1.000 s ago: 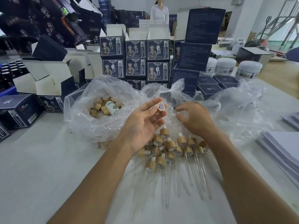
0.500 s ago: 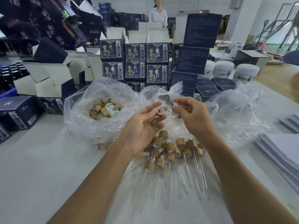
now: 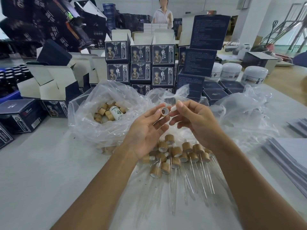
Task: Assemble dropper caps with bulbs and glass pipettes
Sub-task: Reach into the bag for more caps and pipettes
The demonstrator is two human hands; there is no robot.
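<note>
On the desk (image 3: 41, 180), a pile of finished droppers (image 3: 176, 156) lies near me. Above it, my left hand (image 3: 146, 130) pinches a bamboo cap (image 3: 164, 111) in its fingers; just right, my right hand (image 3: 196, 120) pinches a white bulb (image 3: 174, 108).

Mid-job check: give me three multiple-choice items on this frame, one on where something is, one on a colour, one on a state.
1. Where is the small white labelled bottle?
A. In the clear bag of loose caps
B. On the paper stack
C. In the left hand

2. What colour is the bulb pinched by the right hand?
A. Black
B. White
C. Red

3. The cap held by the left hand is:
A. Fitted with a pipette
B. Lying on the table
C. Empty, its hole open

Answers: 1 A, it lies among the caps in the bag. 2 B, it shows white. 3 C, the hole is clear and the bulb is beside it.
</note>
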